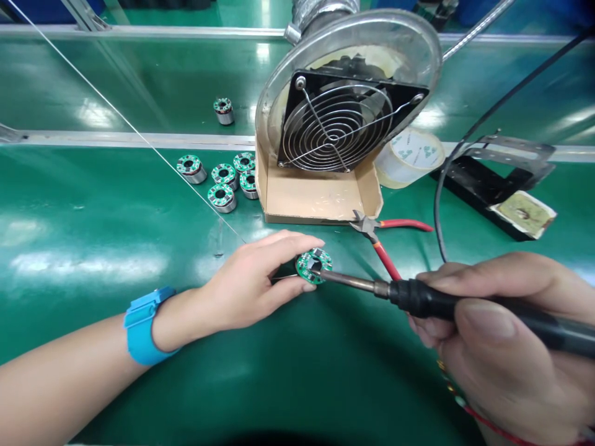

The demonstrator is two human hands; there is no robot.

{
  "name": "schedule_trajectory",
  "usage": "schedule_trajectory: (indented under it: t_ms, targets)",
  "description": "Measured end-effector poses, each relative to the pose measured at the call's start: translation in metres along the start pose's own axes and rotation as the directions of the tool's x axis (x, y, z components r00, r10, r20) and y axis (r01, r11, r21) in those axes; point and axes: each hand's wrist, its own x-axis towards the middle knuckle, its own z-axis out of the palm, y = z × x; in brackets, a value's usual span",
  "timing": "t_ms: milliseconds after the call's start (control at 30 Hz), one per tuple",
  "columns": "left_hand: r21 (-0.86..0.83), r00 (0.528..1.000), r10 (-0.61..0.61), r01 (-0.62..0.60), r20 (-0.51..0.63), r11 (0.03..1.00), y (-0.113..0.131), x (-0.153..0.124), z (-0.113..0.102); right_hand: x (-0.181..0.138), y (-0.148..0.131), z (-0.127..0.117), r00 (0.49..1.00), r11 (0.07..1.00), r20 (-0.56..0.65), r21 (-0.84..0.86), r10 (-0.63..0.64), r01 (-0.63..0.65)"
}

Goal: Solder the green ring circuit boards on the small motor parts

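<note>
My left hand [253, 279] pinches a small round motor part with a green circuit board on top [314, 266] and holds it against the green table. A thin solder wire [130, 124] runs from the upper left down to this hand. A blue wrist strap [142, 325] sits on my left wrist. My right hand [502, 337] grips a black-handled soldering iron [418, 297]. Its metal tip touches the green board.
Several more green-topped round parts [223, 179] lie at centre left, and one [224, 111] stands farther back. A fume fan [339, 124] in a cardboard tray [320, 198] stands behind. Red-handled cutters [385, 238], a tape roll [409, 158], and an iron stand with sponge [511, 186] sit to the right.
</note>
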Motion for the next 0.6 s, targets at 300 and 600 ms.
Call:
schedule_trajectory:
  t_ms: [300,600]
  targets:
    - [0.022,1.0,0.014,-0.014,-0.006,1.0,0.0001,-0.0008,0.0002,0.0058,-0.004,0.0046,0.999,0.982,-0.012,0.185,0.045,-0.042]
    - [-0.01,1.0,0.022,-0.022,-0.018,1.0,-0.0007,-0.0021,0.0009,0.0086,-0.0093,0.0079,0.996,0.957,0.004,0.275,0.09,-0.088]
